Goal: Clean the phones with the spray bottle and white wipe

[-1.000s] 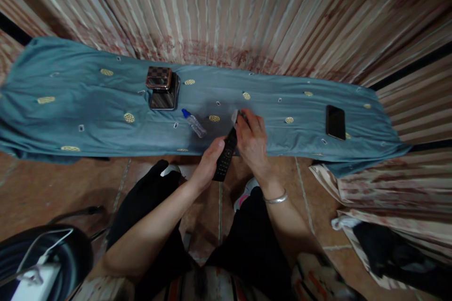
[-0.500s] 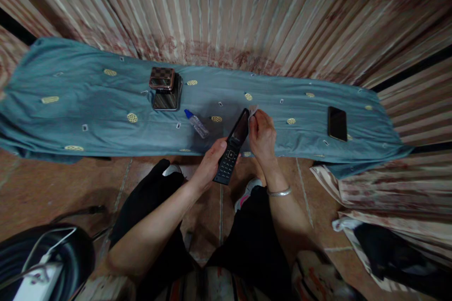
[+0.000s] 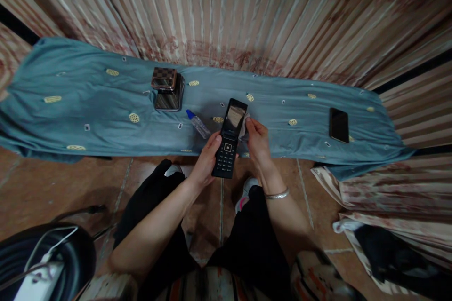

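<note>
My left hand [image 3: 208, 160] is wrapped round the lower half of an unfolded black flip phone [image 3: 226, 157], its keypad and screen facing me. Between the thumb and fingers of my right hand [image 3: 257, 138] is a thin pale wipe [image 3: 243, 129], at the right edge of the phone's screen half. The fingers hide part of the wipe. Just left of the phone, a small clear bottle with a blue cap [image 3: 198, 124] lies on the blue-green cloth.
A checked brown case [image 3: 164, 78] rests on a dark, shiny flat device [image 3: 168, 99] at the left. A black smartphone [image 3: 339, 124] lies right on the cloth [image 3: 303, 136]. Pleated curtains [image 3: 219, 14] hang behind. A white power strip [image 3: 38, 282] and coiled black hose [image 3: 76, 254] are lower left.
The flip phone has turned more upright, its screen now facing me more. My right hand has moved slightly down and left with the wipe, from the screen's top corner to its side.
</note>
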`<action>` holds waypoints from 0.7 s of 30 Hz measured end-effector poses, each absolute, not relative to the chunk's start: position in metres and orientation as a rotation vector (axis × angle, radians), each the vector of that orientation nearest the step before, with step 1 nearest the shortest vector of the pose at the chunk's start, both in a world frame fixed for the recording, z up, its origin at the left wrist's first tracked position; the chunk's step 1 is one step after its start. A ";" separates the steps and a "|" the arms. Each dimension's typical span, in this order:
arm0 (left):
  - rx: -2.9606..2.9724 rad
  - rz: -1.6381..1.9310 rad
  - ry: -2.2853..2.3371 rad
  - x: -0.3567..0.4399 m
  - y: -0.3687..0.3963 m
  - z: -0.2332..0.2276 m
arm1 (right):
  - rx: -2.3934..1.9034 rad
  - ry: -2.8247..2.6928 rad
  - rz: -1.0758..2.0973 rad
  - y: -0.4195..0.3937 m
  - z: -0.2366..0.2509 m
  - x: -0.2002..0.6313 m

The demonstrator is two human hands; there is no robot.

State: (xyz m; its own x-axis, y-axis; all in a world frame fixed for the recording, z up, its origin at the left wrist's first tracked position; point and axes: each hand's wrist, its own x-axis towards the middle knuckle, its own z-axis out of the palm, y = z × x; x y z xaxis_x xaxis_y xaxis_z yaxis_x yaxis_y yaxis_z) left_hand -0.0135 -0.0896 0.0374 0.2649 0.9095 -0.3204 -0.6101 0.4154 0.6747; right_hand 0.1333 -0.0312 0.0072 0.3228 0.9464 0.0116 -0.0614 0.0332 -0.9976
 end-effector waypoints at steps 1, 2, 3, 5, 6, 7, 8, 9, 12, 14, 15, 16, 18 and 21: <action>0.457 1.090 0.761 -0.014 -0.088 0.038 | -1.286 -0.955 0.981 -0.033 0.008 0.130; 0.448 1.101 0.766 -0.015 -0.087 0.039 | -1.290 -0.983 0.979 -0.034 0.009 0.128; 0.440 1.112 0.771 -0.016 -0.086 0.039 | -1.296 -1.010 0.979 -0.036 0.011 0.125; 0.421 1.135 0.780 -0.018 -0.083 0.040 | -1.310 -1.050 0.992 -0.040 0.013 0.119; 0.413 1.148 0.784 -0.019 -0.081 0.040 | -1.315 -1.061 1.006 -0.041 0.014 0.116; 0.408 1.162 0.789 -0.019 -0.080 0.041 | -1.317 -1.072 1.018 -0.043 0.015 0.113; 0.408 1.178 0.795 -0.020 -0.079 0.040 | -1.316 -1.084 1.023 -0.045 0.016 0.111; 0.411 1.196 0.803 -0.020 -0.077 0.040 | -1.314 -1.100 1.018 -0.046 0.016 0.109; 0.420 1.250 0.826 -0.022 -0.075 0.038 | -1.310 -1.145 0.988 -0.049 0.017 0.104; 0.413 1.278 0.836 -0.024 -0.073 0.036 | -1.304 -1.162 1.002 -0.051 0.017 0.102; 0.407 1.287 0.840 -0.025 -0.072 0.035 | -1.299 -1.162 1.016 -0.051 0.017 0.102; 0.401 1.292 0.844 -0.026 -0.071 0.034 | -1.294 -1.158 1.028 -0.052 0.016 0.101; 0.402 1.293 0.846 -0.027 -0.070 0.034 | -1.290 -1.135 1.045 -0.053 0.015 0.099; 0.429 1.288 0.839 -0.028 -0.068 0.034 | -1.296 -1.063 1.081 -0.053 0.013 0.097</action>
